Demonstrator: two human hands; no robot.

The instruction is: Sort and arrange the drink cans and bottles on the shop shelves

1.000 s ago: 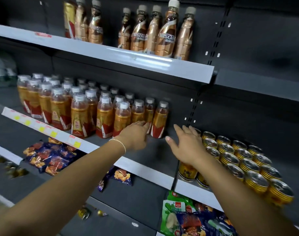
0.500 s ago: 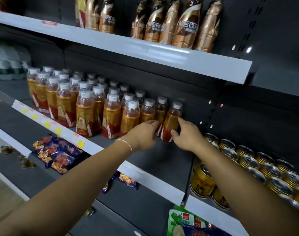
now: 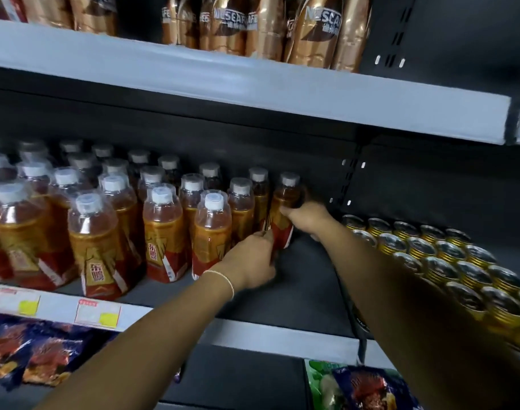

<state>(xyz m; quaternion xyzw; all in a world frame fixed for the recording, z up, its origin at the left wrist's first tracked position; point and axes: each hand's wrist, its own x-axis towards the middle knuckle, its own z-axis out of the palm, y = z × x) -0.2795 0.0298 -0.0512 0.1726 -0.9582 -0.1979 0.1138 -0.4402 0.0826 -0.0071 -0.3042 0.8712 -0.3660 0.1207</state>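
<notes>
Several orange drink bottles with grey caps and red-gold labels stand in rows on the dark middle shelf [image 3: 306, 279]. The rightmost bottle [image 3: 285, 202] is held between both hands. My right hand [image 3: 307, 217] grips its right side at mid height. My left hand [image 3: 249, 261] holds its lower left part, fingers curled by the label. Gold cans [image 3: 448, 261] with silver tops stand packed in rows on the shelf to the right.
Brown coffee bottles [image 3: 309, 34] line the top shelf behind a grey rail [image 3: 252, 84]. Price tags [image 3: 98, 313] sit on the middle rail. Snack packets [image 3: 30, 353] lie on the lower shelf at left, more packets [image 3: 359, 386] at lower right. Bare shelf floor lies under my wrists.
The view has moved closer to the shelf. My right hand came from above the cans to the rightmost bottle and closed on it; my left hand shifted right onto its base.
</notes>
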